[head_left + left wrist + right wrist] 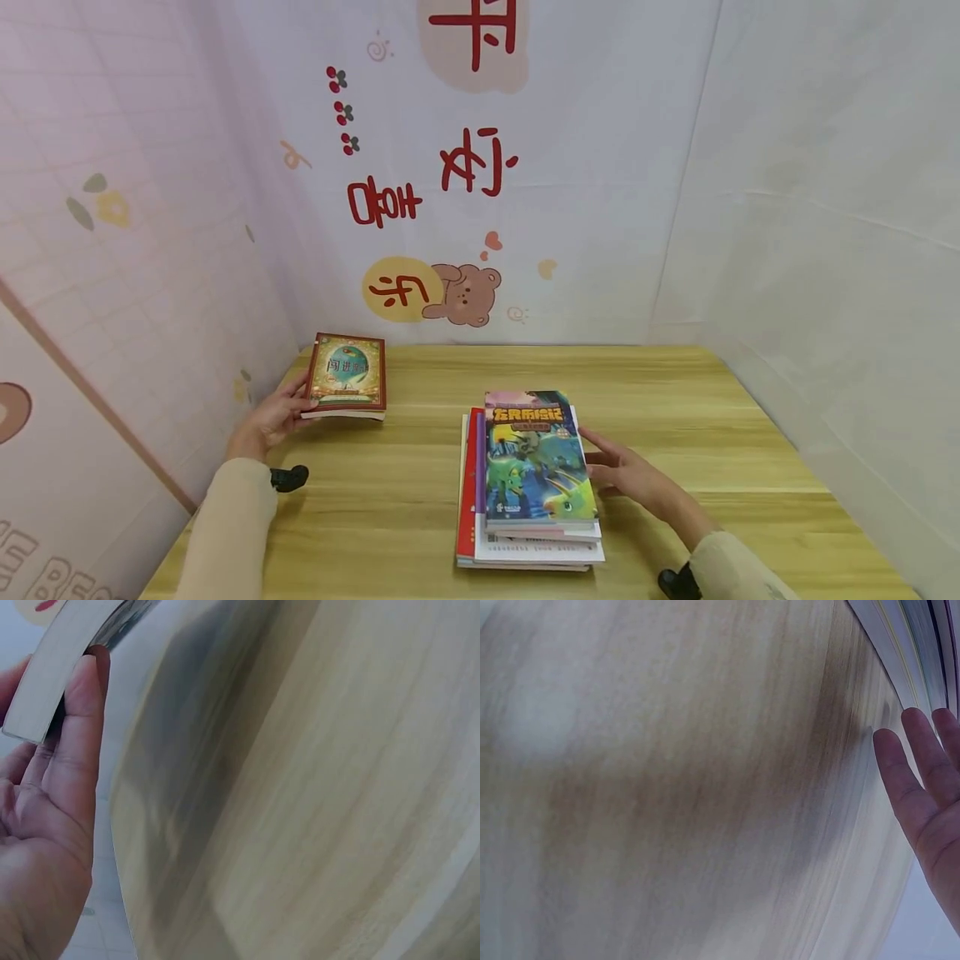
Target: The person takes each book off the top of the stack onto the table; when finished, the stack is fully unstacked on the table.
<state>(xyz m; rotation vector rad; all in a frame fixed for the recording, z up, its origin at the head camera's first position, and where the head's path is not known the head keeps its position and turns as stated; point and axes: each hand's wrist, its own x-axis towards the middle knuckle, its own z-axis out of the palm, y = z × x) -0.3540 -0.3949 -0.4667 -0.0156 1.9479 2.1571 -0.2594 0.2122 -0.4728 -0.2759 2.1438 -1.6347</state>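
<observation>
At the back left, my left hand (pixel 276 417) grips a red-bordered book (pixel 347 375) by its left side. In the left wrist view that book's pale page edge (pixel 56 671) sits between the thumb and fingers of the left hand (pixel 52 802). A stack of books stands front of centre. On top is a colourful book with green dinosaurs (pixel 534 467), and a red-covered book (pixel 468 492) shows lower down. My right hand (pixel 637 479) rests against the stack's right side, fingers extended. In the right wrist view, straight fingers (pixel 906 791) are at the page edges (pixel 911 652).
The wooden table (pixel 720 450) extends on both sides of the stack. A white printed cloth (pixel 600 208) hangs behind it, and further cloth walls (pixel 840 250) close off the left and right sides. Black straps (pixel 290 478) sit at both wrists.
</observation>
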